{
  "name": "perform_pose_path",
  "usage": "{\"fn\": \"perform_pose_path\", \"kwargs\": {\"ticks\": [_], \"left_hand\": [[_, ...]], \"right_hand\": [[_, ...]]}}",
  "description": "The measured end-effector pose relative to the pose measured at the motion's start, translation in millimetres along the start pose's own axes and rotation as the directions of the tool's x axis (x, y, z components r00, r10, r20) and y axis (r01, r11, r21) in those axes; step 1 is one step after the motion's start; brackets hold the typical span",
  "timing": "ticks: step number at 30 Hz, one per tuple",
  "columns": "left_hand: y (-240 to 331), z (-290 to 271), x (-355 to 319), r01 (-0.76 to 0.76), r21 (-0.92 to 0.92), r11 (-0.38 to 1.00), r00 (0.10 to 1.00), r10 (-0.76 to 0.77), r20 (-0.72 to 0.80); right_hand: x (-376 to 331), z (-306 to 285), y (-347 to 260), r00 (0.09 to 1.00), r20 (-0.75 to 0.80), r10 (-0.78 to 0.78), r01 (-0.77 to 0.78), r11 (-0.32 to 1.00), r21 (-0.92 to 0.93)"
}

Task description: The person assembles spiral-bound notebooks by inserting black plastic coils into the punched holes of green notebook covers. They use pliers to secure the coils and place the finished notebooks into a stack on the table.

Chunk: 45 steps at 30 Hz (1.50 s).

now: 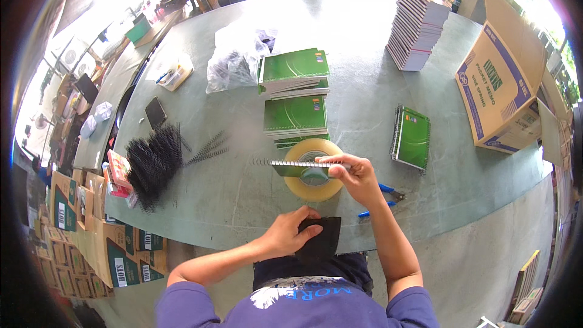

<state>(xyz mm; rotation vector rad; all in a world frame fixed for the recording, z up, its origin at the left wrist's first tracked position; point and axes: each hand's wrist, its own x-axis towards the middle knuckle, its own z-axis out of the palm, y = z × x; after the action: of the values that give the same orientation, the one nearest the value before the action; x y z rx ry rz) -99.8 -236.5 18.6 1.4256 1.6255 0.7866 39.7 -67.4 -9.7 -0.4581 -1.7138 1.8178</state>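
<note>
My right hand (357,177) pinches a small spiral notebook (290,166) by its right end, between thumb and fingers. The notebook is tilted nearly edge-on, and its dark wire coil runs along the top and sticks out past the left end. Right behind it lies a big yellowish ring (328,191), like a roll of tape. Close to my body, my left hand (289,231) is closed with its thumb on a flat black piece (323,240), whose kind I cannot make out. Blue-handled pliers (382,200) lie beside my right forearm.
Green notebooks (295,114) stand in two stacks beyond the ring. Finished-looking spiral notebooks (411,138) lie at right, near an open carton (495,85) and a tall notebook pile (418,27). Black coils (152,167), a phone (155,112) and a plastic bag (234,64) are leftward.
</note>
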Motion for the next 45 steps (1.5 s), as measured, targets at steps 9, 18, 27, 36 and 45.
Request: {"fn": "perform_pose_path", "kwargs": {"ticks": [9, 18, 27, 36, 45], "left_hand": [[35.7, -39.6, 29.5, -0.435, 0.678, 0.592, 0.677, 0.711, -0.187], [43.1, -55.3, 72.8, -0.373, 0.699, 0.61, 0.795, 0.599, -0.099], [45.0, -37.8, 89.6, -0.573, 0.524, 0.63, 0.734, 0.679, -0.013], [42.6, -23.2, 99.3, -0.638, 0.438, 0.633, 0.717, 0.696, 0.039], [70.9, -45.3, 94.5, -0.538, 0.608, 0.584, 0.614, 0.765, -0.192]], "right_hand": [[-9.2, 13.8, -5.5, 0.968, -0.178, -0.175, 0.181, 0.983, 0.017], [-26.5, 18.4, -3.7, 0.915, -0.398, -0.066, 0.043, 0.997, -0.067], [-33.7, 10.4, 2.6, 0.915, -0.381, -0.136, 0.009, 0.948, -0.317], [-35.8, 16.5, -3.4, 0.877, -0.415, -0.243, 0.023, 0.883, -0.469], [-35.0, -29.1, -38.2, 0.651, -0.514, -0.559, 0.074, 0.72, -0.69]]}}
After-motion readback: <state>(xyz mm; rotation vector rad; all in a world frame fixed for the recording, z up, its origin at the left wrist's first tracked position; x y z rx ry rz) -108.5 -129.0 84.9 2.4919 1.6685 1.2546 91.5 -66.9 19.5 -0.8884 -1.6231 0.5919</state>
